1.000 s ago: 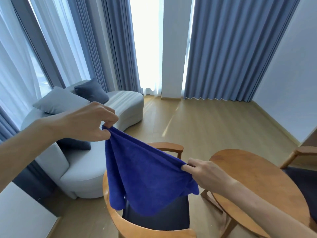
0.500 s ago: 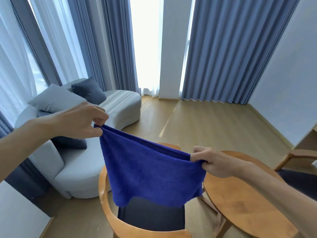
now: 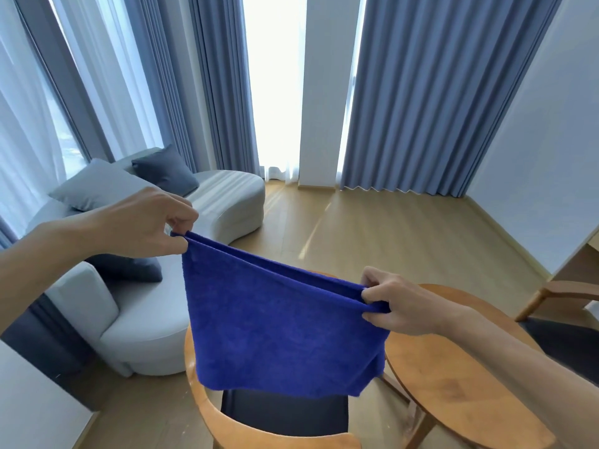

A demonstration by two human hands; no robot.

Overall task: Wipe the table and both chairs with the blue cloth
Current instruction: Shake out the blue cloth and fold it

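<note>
Blue terry cloth [image 3: 285, 332] hangs doubled over in the air, its top edge stretched taut between two hands and sloping down to the right. Behind and below it stand a round wooden table [image 3: 460, 403] and a wooden armchair with a dark seat [image 3: 282, 413]; a second wooden chair [image 3: 564, 294] sits at the far right. The left hand [image 3: 142, 226] pinches the upper left corner between thumb and curled fingers. The right hand [image 3: 397, 304] grips the right corner the same way.
</note>
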